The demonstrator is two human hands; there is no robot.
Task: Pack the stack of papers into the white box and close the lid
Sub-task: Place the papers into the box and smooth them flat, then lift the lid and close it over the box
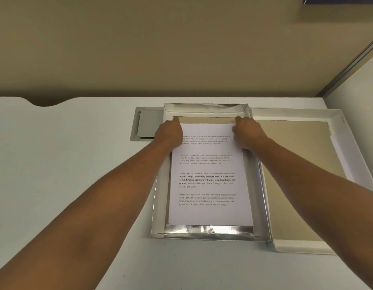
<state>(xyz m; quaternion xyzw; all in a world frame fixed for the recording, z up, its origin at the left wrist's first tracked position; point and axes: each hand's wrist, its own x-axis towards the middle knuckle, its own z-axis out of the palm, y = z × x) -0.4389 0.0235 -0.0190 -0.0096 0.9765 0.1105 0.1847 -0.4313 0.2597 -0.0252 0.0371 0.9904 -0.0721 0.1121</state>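
The white box lies open on the table, its inner walls lined with shiny silver. A stack of papers with printed text lies inside it, near end down against the front wall. My left hand grips the stack's far left corner and my right hand grips its far right corner, both over the far part of the box. The lid lies open and flat to the right of the box, its brown inside facing up.
A grey metal cable hatch is set into the white table just left of the box's far end. A beige wall stands behind the table, with a partition at the right.
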